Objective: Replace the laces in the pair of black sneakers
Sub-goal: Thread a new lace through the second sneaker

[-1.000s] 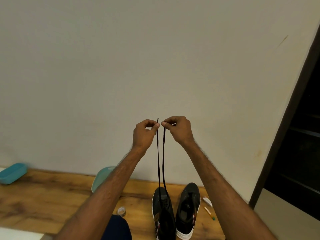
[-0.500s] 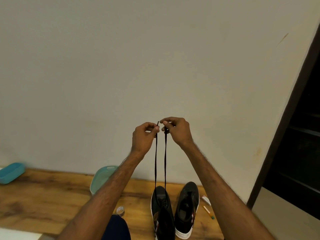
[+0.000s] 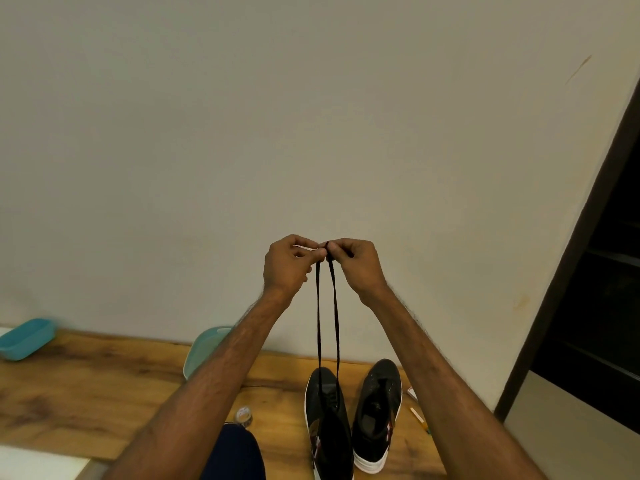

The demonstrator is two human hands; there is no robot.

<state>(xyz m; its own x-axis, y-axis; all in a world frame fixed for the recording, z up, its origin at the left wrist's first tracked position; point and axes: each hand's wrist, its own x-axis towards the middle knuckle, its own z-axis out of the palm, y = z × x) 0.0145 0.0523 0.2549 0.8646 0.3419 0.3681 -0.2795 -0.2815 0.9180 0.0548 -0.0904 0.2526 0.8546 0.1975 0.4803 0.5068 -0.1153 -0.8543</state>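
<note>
Black lace (image 3: 319, 323), its ends pinched level up high by the left hand (image 3: 287, 265) and right hand (image 3: 356, 265), rises from a sneaker (image 3: 325, 427) at the bench's (image 3: 104, 393) front edge; lacing seems just begun, and next each end needs a hole.

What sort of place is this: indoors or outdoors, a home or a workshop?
Indoors, probably a room in a home: a plain painted wall, a wooden surface with a teal container on it, and dark shelving at the right.

Bare wooden surface (image 3: 86, 393) at lower left leaves me room. Lower middle, the teal lid (image 3: 202, 348) and black sneakers (image 3: 377, 407) block my way.
</note>
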